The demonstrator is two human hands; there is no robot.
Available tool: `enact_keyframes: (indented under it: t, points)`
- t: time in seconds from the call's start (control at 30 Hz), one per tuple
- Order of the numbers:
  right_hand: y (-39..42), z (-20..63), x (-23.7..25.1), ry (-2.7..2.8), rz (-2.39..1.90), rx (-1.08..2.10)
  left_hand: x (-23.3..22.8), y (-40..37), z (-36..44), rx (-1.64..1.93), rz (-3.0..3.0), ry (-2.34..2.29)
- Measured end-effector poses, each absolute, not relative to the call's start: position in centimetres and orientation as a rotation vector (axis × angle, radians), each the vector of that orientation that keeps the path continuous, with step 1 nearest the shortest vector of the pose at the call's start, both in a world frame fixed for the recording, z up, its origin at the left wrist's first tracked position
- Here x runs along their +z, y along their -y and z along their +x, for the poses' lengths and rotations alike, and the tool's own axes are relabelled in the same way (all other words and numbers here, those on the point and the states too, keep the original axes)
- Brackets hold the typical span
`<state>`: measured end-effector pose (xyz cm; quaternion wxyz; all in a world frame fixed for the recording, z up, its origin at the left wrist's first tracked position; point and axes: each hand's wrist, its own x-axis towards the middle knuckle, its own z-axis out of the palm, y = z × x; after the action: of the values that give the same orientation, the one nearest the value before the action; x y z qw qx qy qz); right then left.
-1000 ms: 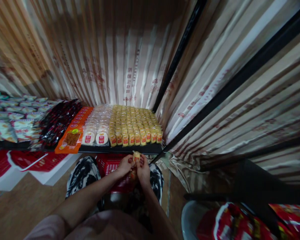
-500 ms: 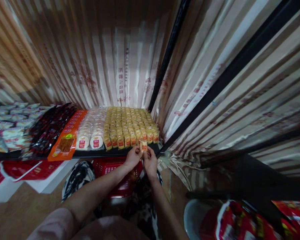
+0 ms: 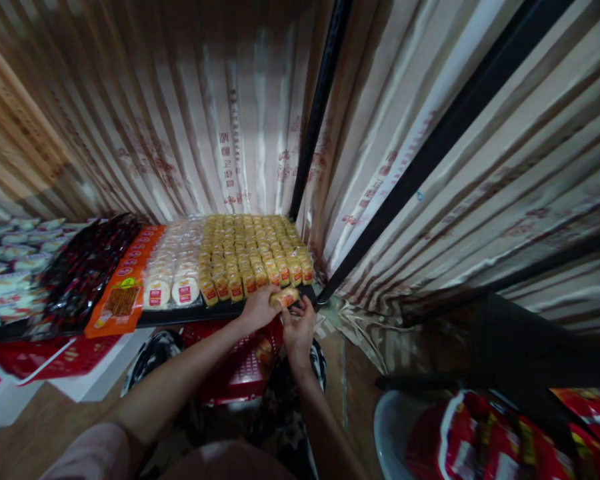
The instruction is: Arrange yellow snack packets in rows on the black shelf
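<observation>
My left hand point(image 3: 261, 309) is closed on one end of a small wrapped yellow cake point(image 3: 286, 297), which lies nearly level above the shelf's front edge. Just below and right of it is my right hand point(image 3: 300, 331), its thumb and fingers apart. The thumb tip comes close to the cake's lower side; whether it touches is hard to see. Behind both hands, rows of the same yellow wrapped cakes point(image 3: 253, 250) stand on the black shelf point(image 3: 170, 316), red labels to the front.
Round white wrapped biscuits point(image 3: 185, 291), an orange snack bag point(image 3: 117, 293), dark packets point(image 3: 87, 267) and white packets point(image 3: 17, 283) fill the shelf leftward. Below sits a red basket point(image 3: 230, 373). Black posts point(image 3: 375, 230) and a curtain point(image 3: 260, 133) stand behind; a pale tub point(image 3: 387, 427) is lower right.
The wrapped cake has turned from upright, label facing me, to nearly level. My right hand's fingers have spread and shifted slightly down and right. The view has moved a little.
</observation>
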<state>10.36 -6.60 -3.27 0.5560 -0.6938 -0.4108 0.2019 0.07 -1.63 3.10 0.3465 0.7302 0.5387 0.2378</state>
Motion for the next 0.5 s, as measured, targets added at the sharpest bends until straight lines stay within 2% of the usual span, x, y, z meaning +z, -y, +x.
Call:
enact_keyframes:
  t: [0.17, 0.3, 0.5]
  points:
    - [6.8, 11.6, -1.9, 1.416, -1.688, 0.075, 4.4, 0.8, 0.1, 0.473, 2.094, -1.415]
    - [6.0, 12.7, -2.3, 1.652, -1.641, 0.037, 4.1, 0.3, 1.0, 0.462, 2.149, -1.380]
    - [4.4, 13.9, -3.8, 1.645, -1.700, 0.001, 4.0, -0.7, 2.6, 0.484, 2.237, -1.376]
